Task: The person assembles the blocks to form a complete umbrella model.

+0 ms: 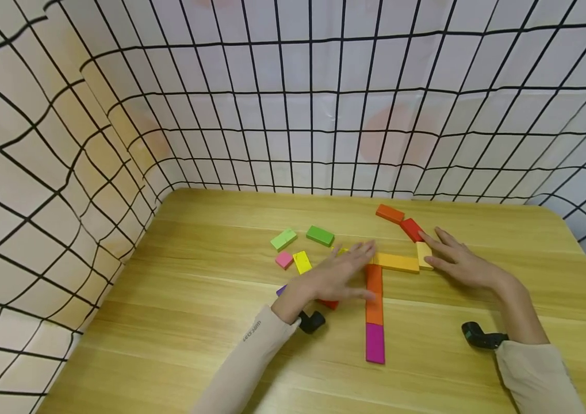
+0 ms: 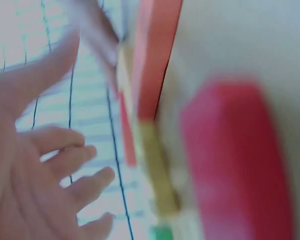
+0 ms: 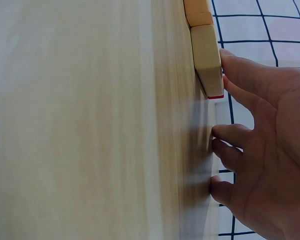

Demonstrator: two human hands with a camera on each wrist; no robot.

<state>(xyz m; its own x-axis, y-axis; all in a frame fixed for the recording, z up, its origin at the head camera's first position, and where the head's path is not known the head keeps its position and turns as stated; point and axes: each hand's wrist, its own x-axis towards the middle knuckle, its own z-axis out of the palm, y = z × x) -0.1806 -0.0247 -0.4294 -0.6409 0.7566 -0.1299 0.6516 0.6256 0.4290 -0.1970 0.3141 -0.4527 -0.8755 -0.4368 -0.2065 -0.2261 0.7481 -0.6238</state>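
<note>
My left hand point(image 1: 336, 276) hovers over the coloured blocks with its fingers loosely spread and nothing in its grasp; it is slightly blurred. Below the thumb lies an orange block point(image 1: 374, 310), joined end to end with a magenta block point(image 1: 375, 343). A yellow-orange block point(image 1: 397, 263) reaches sideways from the top of that row to a cream block point(image 1: 424, 256). Beside the cream block is my right hand point(image 1: 466, 263), its thumb at the block's edge and its other fingers extended. In the right wrist view the thumb seems to touch the cream block point(image 3: 206, 57).
A red block point(image 1: 410, 229) and an orange-red block point(image 1: 390, 213) lie beyond the cream one. On the left are a light green block point(image 1: 283, 239), a green block point(image 1: 320, 236), a pink block point(image 1: 284, 260) and a yellow block point(image 1: 302, 262). Black netting point(image 1: 282, 92) surrounds the wooden table point(image 1: 168, 310).
</note>
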